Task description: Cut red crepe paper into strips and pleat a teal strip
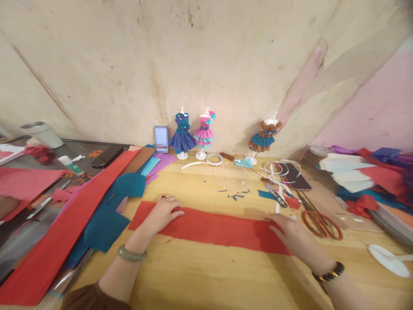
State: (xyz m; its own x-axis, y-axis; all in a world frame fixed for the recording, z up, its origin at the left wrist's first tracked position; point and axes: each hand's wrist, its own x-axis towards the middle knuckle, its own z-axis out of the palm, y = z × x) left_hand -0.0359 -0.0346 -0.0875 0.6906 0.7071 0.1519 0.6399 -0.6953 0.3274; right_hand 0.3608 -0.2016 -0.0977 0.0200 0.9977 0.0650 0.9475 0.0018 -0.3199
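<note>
I see my left hand (164, 211) lying flat, fingers released, pressing on the red paper strip (213, 228) near its 9 o'clock end. My right hand (287, 230) rests open on the strip's 3 o'clock end, grasping nothing. The strip lies flat across the wooden table (206, 275). At 2 o'clock from my right hand sit orange-handled scissors (322, 224); 3 small dress mannequins (204, 133) stand at 12 o'clock by the wall.
</note>
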